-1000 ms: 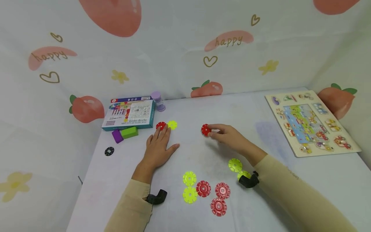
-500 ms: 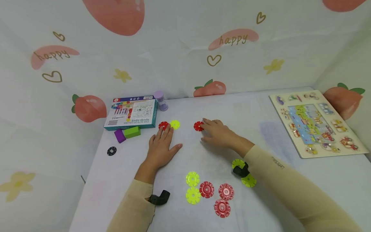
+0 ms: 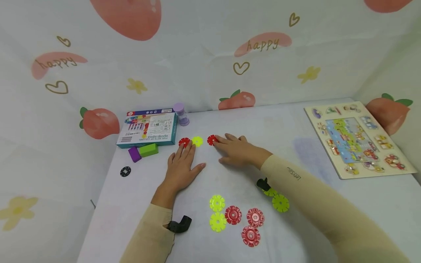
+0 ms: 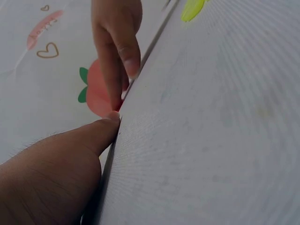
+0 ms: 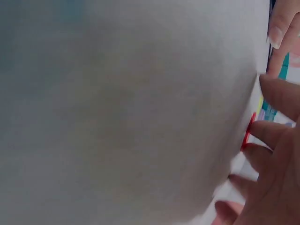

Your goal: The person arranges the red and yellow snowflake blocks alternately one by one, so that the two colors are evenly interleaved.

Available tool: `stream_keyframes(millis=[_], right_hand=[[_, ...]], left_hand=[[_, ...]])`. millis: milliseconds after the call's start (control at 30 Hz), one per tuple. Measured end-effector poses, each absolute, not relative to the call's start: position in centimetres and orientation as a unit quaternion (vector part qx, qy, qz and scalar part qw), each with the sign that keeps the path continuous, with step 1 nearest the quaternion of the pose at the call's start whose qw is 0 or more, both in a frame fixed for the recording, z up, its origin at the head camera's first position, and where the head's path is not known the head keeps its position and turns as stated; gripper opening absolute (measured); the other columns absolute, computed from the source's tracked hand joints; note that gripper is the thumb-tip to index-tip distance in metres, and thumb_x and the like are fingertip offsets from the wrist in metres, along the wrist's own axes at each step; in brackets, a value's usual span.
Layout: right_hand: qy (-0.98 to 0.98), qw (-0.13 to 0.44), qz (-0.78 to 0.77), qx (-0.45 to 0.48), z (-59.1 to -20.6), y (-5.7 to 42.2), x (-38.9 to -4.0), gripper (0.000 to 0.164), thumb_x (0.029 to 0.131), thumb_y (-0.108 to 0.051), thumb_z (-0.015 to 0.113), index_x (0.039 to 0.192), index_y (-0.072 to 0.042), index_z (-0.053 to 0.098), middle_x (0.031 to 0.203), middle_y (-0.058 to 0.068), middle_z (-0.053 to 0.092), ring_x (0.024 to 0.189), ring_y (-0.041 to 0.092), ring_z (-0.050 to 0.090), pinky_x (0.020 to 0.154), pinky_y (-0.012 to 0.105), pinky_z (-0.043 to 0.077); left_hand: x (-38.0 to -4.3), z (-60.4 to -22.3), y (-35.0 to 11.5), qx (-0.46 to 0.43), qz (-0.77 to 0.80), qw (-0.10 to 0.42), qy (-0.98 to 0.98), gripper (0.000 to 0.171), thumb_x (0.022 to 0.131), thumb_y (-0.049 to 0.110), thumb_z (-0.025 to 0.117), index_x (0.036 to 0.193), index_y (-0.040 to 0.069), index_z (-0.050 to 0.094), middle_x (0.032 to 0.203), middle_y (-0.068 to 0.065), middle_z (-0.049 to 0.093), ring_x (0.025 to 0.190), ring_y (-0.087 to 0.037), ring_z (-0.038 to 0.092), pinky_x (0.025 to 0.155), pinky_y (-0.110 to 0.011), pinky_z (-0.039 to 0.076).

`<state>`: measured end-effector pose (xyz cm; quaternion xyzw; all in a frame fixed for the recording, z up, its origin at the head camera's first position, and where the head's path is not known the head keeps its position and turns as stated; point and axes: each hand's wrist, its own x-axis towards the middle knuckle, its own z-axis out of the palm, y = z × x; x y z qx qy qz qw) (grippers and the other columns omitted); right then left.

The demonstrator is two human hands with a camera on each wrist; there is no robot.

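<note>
My left hand [image 3: 180,171] lies flat with its fingers stretched out. Its fingertips rest on the near edge of a red notched plastic disc [image 3: 183,140], beside a yellow notched disc [image 3: 197,141]. To the right, my right hand [image 3: 239,150] has its fingers extended and presses on another red notched disc [image 3: 211,139], which lies on the table a short gap from the yellow one. In the right wrist view that red disc [image 5: 248,131] shows edge-on under the fingertips. The left wrist view shows my left thumb, with the right hand [image 4: 118,40] beyond it.
Nearer me lie two yellow discs [image 3: 217,203], several red discs [image 3: 251,236] and more yellow discs [image 3: 280,203] by the right sleeve. A box [image 3: 148,128], an hourglass [image 3: 181,114], a green block [image 3: 148,150], purple block [image 3: 134,154] and black chip [image 3: 125,171] stand left; a puzzle board [image 3: 358,140] right.
My right hand has gone from pinching the red disc to pressing it with extended fingers, and the disc has slid left toward the yellow one. The left hand has stayed in place.
</note>
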<state>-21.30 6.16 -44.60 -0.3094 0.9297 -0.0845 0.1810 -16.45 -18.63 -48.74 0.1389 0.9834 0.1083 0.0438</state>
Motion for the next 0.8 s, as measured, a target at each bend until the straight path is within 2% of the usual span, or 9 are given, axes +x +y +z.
stream_keyframes(millis=[133,267,533,800], right_hand=[[0.922,0.207,-0.099,-0.312,-44.3,4.9,-21.9,0.079,0.089,-0.051,0.059,0.153,-0.02,0.024,0.159,-0.001,0.012,0.144,0.02,0.006,0.105,0.056,0.02],[0.92,0.221,-0.104,-0.306,-44.3,4.0,-22.2,0.083,0.088,-0.053,0.06,0.154,-0.018,0.023,0.159,0.0,0.012,0.144,0.019,0.006,0.107,0.054,0.019],[0.93,0.201,-0.092,-0.294,-45.3,3.1,-22.2,0.099,0.077,-0.067,0.062,0.154,-0.021,0.02,0.16,-0.003,0.009,0.144,0.018,0.006,0.107,0.054,0.019],[0.933,0.193,-0.066,-0.297,-45.5,3.0,-22.2,0.101,0.078,-0.072,0.056,0.155,-0.021,0.016,0.16,-0.003,0.005,0.144,0.02,0.003,0.108,0.056,0.017]], left_hand=[[-16.5,-48.8,-18.6,0.143,0.112,0.042,0.983,0.088,0.087,0.071,0.04,0.155,0.02,0.015,0.16,0.001,0.006,0.144,-0.024,-0.004,0.108,-0.059,0.005],[-16.5,-48.9,-18.7,0.144,0.108,0.039,0.983,0.088,0.088,0.071,0.04,0.155,0.02,0.015,0.16,0.001,0.006,0.144,-0.025,-0.004,0.108,-0.06,0.005],[-16.6,-49.0,-18.8,0.141,0.1,0.039,0.984,0.089,0.087,0.072,0.04,0.155,0.021,0.015,0.16,0.001,0.005,0.144,-0.025,-0.004,0.108,-0.059,0.006],[-16.6,-48.7,-18.7,0.142,0.102,0.043,0.984,0.089,0.087,0.072,0.039,0.155,0.02,0.015,0.16,0.0,0.005,0.144,-0.026,-0.004,0.108,-0.059,0.005]])
